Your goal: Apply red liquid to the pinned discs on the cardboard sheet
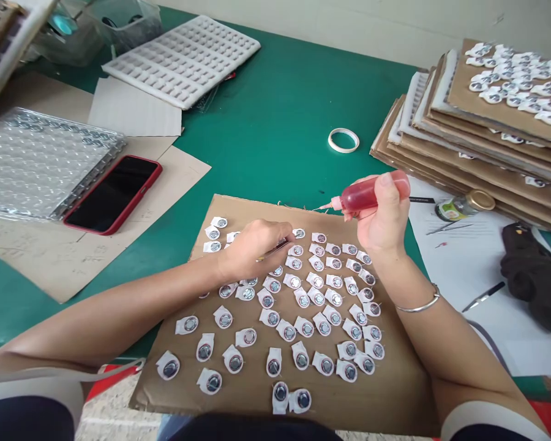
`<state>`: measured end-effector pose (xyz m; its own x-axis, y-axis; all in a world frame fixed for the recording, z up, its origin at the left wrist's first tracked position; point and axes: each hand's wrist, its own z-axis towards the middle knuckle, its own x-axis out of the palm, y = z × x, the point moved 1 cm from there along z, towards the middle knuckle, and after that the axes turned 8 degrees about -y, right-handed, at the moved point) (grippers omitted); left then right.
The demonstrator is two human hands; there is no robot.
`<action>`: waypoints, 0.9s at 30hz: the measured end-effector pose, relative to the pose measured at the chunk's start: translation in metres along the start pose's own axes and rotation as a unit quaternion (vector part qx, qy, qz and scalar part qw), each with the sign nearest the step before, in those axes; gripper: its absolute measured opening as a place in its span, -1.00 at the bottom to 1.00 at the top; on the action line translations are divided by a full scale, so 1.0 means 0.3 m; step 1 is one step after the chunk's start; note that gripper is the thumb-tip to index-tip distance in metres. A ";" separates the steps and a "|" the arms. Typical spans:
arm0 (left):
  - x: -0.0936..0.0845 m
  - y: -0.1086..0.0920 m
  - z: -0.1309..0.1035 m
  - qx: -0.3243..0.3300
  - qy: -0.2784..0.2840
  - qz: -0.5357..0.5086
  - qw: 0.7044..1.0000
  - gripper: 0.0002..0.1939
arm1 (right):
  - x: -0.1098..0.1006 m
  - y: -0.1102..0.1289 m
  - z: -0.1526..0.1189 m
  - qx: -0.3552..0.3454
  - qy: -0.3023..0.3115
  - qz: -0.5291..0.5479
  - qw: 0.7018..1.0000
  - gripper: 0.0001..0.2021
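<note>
My right hand (383,223) is wrapped round a squeeze bottle (371,191) of red liquid. The bottle lies nearly level in the air, its thin needle tip pointing left above the far edge of a cardboard sheet (174,392). Over the sheet's upper part, my left hand (259,245) is closed on slim metal tweezers (273,251), partly hidden by the fingers. Many small round silver parts with white tabs (269,317) lie spread in loose rows on the cardboard. One such part (298,233) sits just right of my left fingertips.
Stacked cardboard and foam trays (441,122) bearing similar parts stand at right. Nearby are a small glass jar (459,207), a dark cloth-like item (532,275) and papers. A tape roll (343,140), red-cased phone (112,195), clear plastic tray (41,162) and white foam tray (183,58) lie beyond.
</note>
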<state>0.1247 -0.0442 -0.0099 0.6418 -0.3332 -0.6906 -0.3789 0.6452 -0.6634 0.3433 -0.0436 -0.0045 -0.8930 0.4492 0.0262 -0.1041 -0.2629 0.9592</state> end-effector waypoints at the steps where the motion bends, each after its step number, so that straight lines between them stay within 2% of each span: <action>1: 0.003 0.002 0.000 -0.001 0.001 0.001 1.000 -0.87 | 0.003 0.002 -0.003 0.000 0.006 0.000 1.000 -0.77; 8: 0.012 0.004 -0.001 -0.016 0.009 0.007 1.000 -0.87 | 0.019 0.018 -0.022 0.012 0.031 0.034 0.999 -0.72; 12: 0.017 -0.002 0.000 0.021 0.015 0.050 0.998 -0.85 | 0.027 0.022 -0.028 0.034 0.016 0.054 0.998 -0.77; 16: 0.029 -0.009 0.002 0.072 0.050 0.106 0.990 -0.86 | 0.039 0.018 -0.040 0.041 0.021 0.051 0.998 -0.80; 21: 0.056 -0.051 -0.002 0.127 0.072 0.214 0.966 -0.82 | 0.049 -0.004 -0.066 0.012 0.048 -0.028 0.998 -0.78; 27: 0.093 -0.087 -0.014 0.204 0.030 0.317 0.926 -0.82 | 0.051 -0.016 -0.097 -0.061 0.068 -0.133 0.987 -0.79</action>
<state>0.1497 -0.0732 -0.0131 0.3345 0.1713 -0.9267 -0.3748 0.9264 0.0359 0.3173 -0.0604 -0.0168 -0.8764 0.3996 -0.2689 -0.3884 -0.2562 0.8852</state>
